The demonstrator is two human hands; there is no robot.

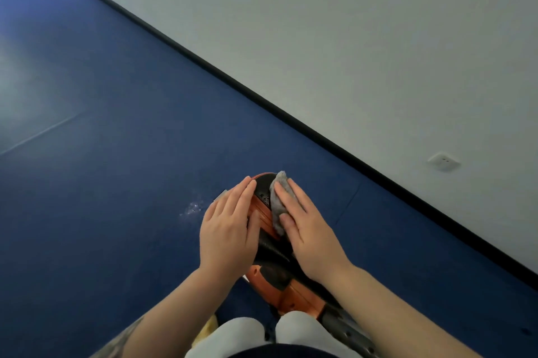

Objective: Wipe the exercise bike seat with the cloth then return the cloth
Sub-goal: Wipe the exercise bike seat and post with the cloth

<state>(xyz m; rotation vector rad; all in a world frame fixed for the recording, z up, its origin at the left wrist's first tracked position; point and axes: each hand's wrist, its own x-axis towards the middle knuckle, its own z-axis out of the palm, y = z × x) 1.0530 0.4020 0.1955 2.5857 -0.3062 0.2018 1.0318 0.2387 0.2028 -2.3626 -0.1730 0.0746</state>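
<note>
The exercise bike seat [263, 197] is black with orange trim and sits low in the middle of the head view, pointing away from me. My left hand [230, 226] lies flat on the seat's left side with its fingers together and nothing in it. A grey cloth [278, 200] is pressed onto the seat's right half under my right hand [305, 226], whose fingers lie flat on top of it. Part of the cloth sticks out past the fingertips and beside the thumb. Both hands hide most of the seat.
The orange and black bike frame [294, 296] runs back toward me below the seat. A blue floor [116, 154] surrounds the bike, with a pale scuff [193, 209] left of the seat. A grey wall with a black skirting [291, 113] and a socket [444, 161] stands to the right.
</note>
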